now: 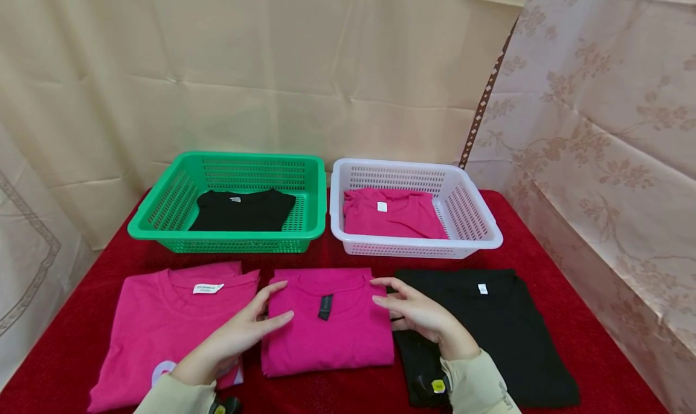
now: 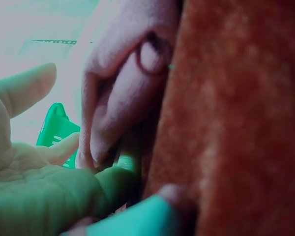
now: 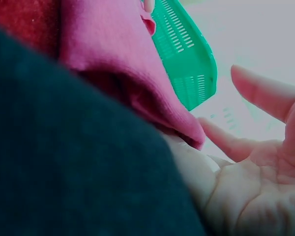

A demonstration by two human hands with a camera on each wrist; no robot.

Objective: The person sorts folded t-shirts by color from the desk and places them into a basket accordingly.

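From where I stand, two bare hands flank a folded magenta cotton T-shirt [image 1: 331,344] with a black neck label [image 1: 325,307], which lies flat between them on a red velvet table cover [image 1: 321,396]. The left hand [image 1: 239,335] is at its left side, thumb and fingers spread wide apart; the right hand [image 1: 418,314] is at its right side, likewise spread. Neither thumb closes on the fabric. At both side edges, fingers meet the folded layers; how far they reach underneath cannot be told.

Directly left of the left hand, partly beneath its forearm, lies a folded pink T-shirt with a white label [image 1: 157,317]. Beside and below the right hand lies a folded black T-shirt [image 1: 500,341].

Beyond the hands, a green perforated plastic basket [image 1: 228,235] stands to the left, holding a black folded garment [image 1: 244,213]; a white perforated plastic basket [image 1: 413,243] stands to the right, holding a pink folded garment [image 1: 394,220].
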